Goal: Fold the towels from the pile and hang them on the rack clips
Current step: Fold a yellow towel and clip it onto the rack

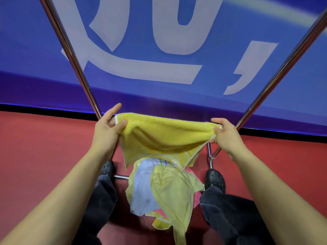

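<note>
I hold a yellow towel stretched out in front of me at mid-frame. My left hand pinches its left top corner between thumb and fingers. My right hand pinches the right top corner. The towel sags in the middle and its lower edge hangs doubled over. Below it, on the floor between my feet, lies the pile of towels: pale yellow, white and pink pieces crumpled together. Two metal rack poles slant up on either side. No rack clips show.
The rack's low crossbar and right foot joint sit on the red floor by my black shoes. A blue banner with white lettering fills the wall behind.
</note>
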